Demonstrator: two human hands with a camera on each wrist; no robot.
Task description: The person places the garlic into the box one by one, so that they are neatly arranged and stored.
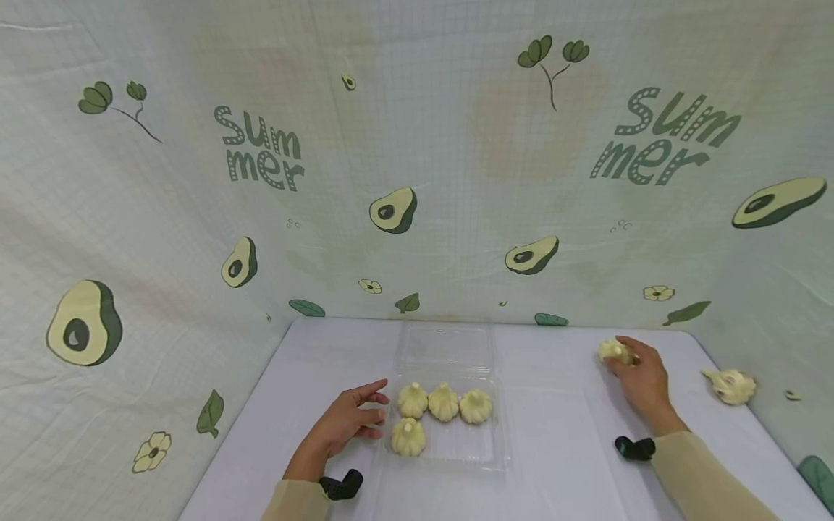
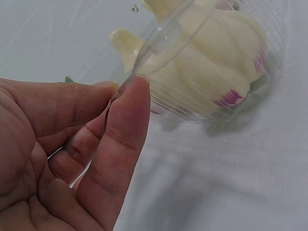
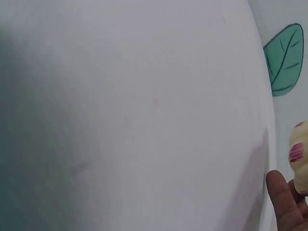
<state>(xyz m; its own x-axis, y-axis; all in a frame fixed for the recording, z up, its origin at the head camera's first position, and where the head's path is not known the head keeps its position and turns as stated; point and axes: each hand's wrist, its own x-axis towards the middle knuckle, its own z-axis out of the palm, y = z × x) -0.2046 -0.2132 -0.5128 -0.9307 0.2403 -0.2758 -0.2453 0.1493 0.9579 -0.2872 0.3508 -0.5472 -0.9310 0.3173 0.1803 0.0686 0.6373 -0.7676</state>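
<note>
A clear plastic clamshell box (image 1: 462,447) lies with its lid (image 1: 444,347) folded back. Inside stand several pale garlic bulbs (image 1: 444,403), three in a back row and one at the front left. My left hand (image 1: 350,421) is at the box's left side; in the left wrist view its thumb and forefinger pinch the thin plastic edge, close to a garlic bulb (image 2: 216,57) with purple streaks. Far to the right, my right hand (image 1: 643,378) holds another garlic bulb (image 1: 612,350) in its fingers. Only part of that bulb (image 3: 299,154) shows in the right wrist view.
One more garlic bulb (image 1: 733,386) lies at the table's right edge, beyond the right hand. The white-covered table (image 1: 554,434) is bordered by cloth walls (image 1: 456,145) printed with avocados and leaves. Black straps or mounts (image 1: 634,448) sit at both wrists.
</note>
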